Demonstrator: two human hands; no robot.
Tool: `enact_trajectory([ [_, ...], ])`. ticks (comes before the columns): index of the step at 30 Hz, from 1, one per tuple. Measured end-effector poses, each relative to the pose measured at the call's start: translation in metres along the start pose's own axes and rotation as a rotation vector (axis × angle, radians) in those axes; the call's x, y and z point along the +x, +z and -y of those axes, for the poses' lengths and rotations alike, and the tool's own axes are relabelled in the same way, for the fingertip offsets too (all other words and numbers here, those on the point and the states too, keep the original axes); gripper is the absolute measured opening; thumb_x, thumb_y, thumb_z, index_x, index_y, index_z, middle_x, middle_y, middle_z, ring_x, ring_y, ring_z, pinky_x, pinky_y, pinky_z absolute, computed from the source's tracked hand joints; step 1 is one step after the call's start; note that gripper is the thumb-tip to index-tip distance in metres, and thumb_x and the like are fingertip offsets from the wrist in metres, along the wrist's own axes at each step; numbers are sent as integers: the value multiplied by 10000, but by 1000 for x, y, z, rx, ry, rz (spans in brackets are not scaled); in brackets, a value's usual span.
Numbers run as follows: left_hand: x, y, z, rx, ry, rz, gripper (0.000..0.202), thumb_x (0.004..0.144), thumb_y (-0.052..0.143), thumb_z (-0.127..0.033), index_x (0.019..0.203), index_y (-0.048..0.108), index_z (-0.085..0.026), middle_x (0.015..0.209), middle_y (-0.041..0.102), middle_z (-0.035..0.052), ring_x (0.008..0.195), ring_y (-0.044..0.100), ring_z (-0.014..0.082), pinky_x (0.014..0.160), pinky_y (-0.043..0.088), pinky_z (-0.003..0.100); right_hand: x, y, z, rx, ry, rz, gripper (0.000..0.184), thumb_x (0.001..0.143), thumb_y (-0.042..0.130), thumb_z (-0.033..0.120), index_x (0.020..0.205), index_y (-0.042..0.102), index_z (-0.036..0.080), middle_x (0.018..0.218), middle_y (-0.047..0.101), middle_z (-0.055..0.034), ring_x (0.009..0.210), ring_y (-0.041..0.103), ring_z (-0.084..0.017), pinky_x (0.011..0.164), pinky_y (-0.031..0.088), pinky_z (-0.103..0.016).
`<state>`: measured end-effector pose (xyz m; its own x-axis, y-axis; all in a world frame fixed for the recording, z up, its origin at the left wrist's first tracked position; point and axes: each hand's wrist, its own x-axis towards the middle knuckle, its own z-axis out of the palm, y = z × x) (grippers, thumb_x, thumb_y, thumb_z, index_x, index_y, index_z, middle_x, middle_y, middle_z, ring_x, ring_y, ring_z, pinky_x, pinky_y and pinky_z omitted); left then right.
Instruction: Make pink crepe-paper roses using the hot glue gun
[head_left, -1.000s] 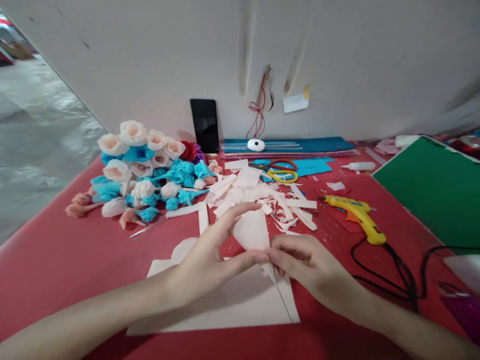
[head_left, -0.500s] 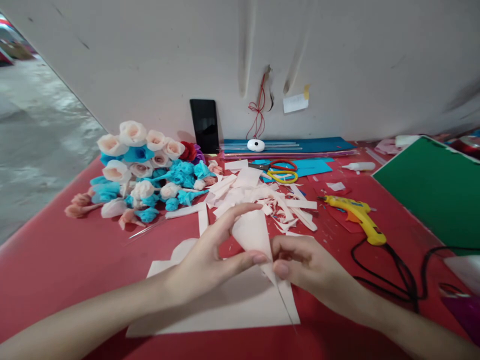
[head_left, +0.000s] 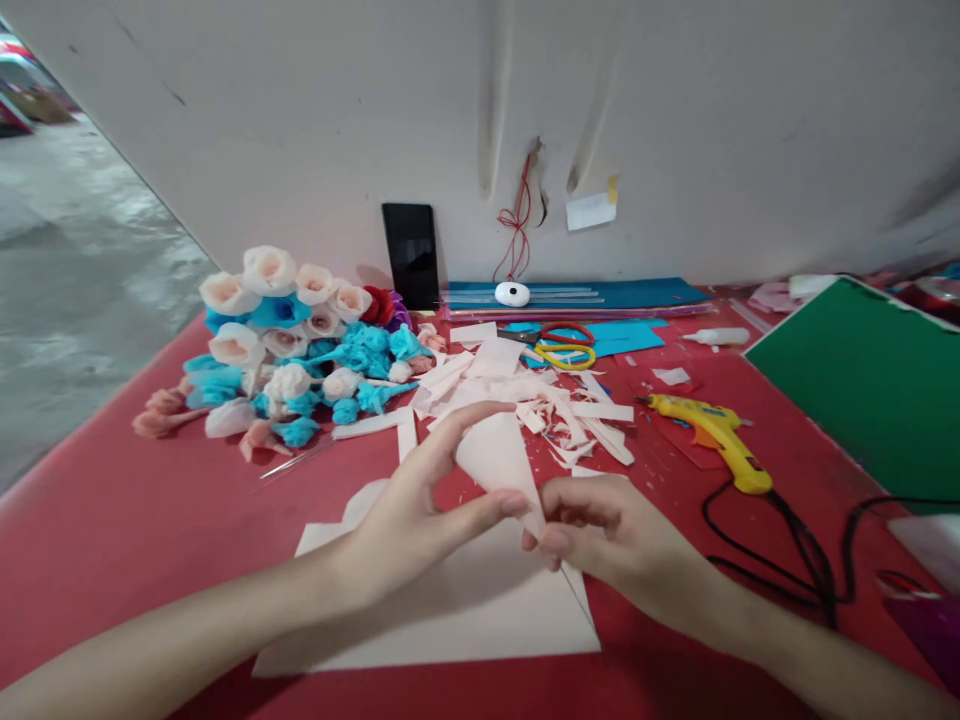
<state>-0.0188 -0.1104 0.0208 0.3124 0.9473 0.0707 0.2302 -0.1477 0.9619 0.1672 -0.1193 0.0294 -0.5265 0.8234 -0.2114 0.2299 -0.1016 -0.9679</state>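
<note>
Bare red table is left open beside the left hand. The gap to the right hand is filled by the pinched paper cone. Ahead, passage is blocked by paper scraps and flowers; rightward, by the glue gun and cord.

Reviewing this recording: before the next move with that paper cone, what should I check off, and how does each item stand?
1. The left hand pinches the pink paper cone between thumb and forefinger: ok.
2. The right hand grips the cone's lower tip: ok.
3. Cone's seam closed: cannot tell.
4. The hot glue gun lies apart from both hands: ok.
5. Its cord is clear of the paper sheet: ok.
</note>
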Motion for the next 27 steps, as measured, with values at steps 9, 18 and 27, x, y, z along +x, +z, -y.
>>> enact_trajectory([
  [9,2,12,5,-407,-93,160,200,730,646,-297,892,594,-192,892,668,18,910,603,183,795,471,265,1,3,0,-51,-60,-141,310,783,539,375,583,594,145,494,490,19,480,460,-74,476,350,-191],
  [18,-3,11,11,-293,-165,31,169,747,618,-326,655,630,-184,674,643,-11,706,586,142,697,466,256,2,3,-7,-141,-164,-105,224,820,494,240,688,652,150,549,537,18,517,479,-67,493,344,-176],
  [27,13,-16,3,-199,-14,-278,198,752,576,-410,681,582,-225,627,595,-50,676,575,127,616,454,238,1,-1,-4,-294,-180,-88,234,835,470,219,702,645,140,658,612,-9,580,526,-79,519,367,-184],
])
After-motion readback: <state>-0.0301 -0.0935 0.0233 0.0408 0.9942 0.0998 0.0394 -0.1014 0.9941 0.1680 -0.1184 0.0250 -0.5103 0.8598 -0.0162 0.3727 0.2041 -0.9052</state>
